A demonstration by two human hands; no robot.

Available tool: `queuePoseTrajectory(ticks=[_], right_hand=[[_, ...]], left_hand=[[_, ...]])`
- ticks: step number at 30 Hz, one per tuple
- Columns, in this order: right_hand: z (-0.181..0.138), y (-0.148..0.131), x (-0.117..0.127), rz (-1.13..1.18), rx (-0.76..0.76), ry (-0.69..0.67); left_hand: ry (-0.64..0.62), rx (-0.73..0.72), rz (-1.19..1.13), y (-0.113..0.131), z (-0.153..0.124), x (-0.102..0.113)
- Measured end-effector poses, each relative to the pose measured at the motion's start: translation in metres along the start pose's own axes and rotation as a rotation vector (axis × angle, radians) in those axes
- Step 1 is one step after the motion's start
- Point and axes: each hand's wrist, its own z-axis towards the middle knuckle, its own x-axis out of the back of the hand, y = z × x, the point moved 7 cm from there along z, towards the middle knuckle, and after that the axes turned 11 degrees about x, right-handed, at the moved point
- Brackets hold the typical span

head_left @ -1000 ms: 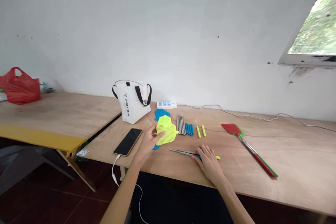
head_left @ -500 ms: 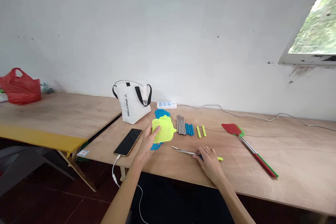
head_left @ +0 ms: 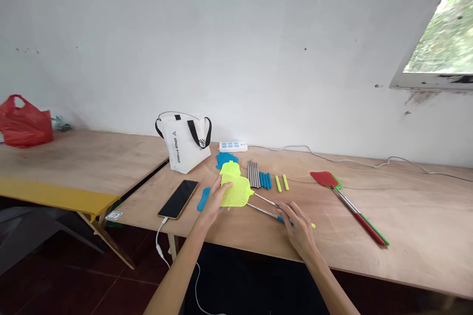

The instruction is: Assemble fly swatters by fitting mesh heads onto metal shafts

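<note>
My left hand (head_left: 213, 203) is closed on a yellow-green fly swatter head (head_left: 236, 190), a perforated flap held above the table. My right hand (head_left: 298, 226) grips a thin metal rod (head_left: 264, 199) whose yellow-green handle end (head_left: 313, 225) sticks out past the palm. The rod's tip meets the neck of the head; how far in it sits cannot be seen. Below it lies another metal rod (head_left: 260, 210) with a blue handle (head_left: 283, 218), partly under my right hand. A blue swatter head (head_left: 203, 199) shows beside my left hand, which partly covers it.
Behind are another yellow-green head (head_left: 229, 168), blue heads (head_left: 226, 159), several grey rods (head_left: 253, 174), blue handles (head_left: 265, 180) and two yellow-green handles (head_left: 282, 183). Red and green swatters (head_left: 354, 209) lie right. A phone (head_left: 179, 199), white bag (head_left: 186, 145) and power strip (head_left: 233, 146) are also there.
My right hand has raised the yellow-green-handled rod, and its tip now meets the head's neck. My left hand has brought the head slightly right and down, uncovering more blue head.
</note>
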Motion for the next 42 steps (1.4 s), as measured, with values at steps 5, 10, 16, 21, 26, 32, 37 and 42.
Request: queuePoseTrajectory(ticks=[5,10,16,21,26,32,37,42], right_hand=[[0.000,-0.002,0.001,0.013,0.022,0.023],[0.001,-0.006,0.002,-0.002,0.071,0.031],[0.002,-0.010,0.001,-0.072,0.123,-0.010],[0.002,-0.022,-0.006,-0.196,0.238,-0.095],[0.000,-0.021,-0.005,-0.264,0.241,-0.099],[0.000,-0.021,-0.005,-0.211,0.261,-0.116],[-0.002,-0.021,-0.003,-0.176,0.265,-0.099],[-0.005,-0.020,-0.003,-0.149,0.273,-0.069]], left_hand=[[-0.031,0.016,-0.025,0.004,-0.003,0.003],[-0.069,0.024,0.007,-0.003,0.001,0.002],[-0.021,-0.036,0.102,-0.005,0.006,0.009],[-0.150,-0.103,0.235,-0.010,0.003,-0.008],[-0.177,-0.154,0.319,-0.021,0.002,-0.028],[-0.192,-0.237,0.334,-0.019,-0.002,-0.038],[-0.175,-0.232,0.302,-0.028,-0.002,-0.044],[-0.172,-0.226,0.285,-0.034,-0.003,-0.048]])
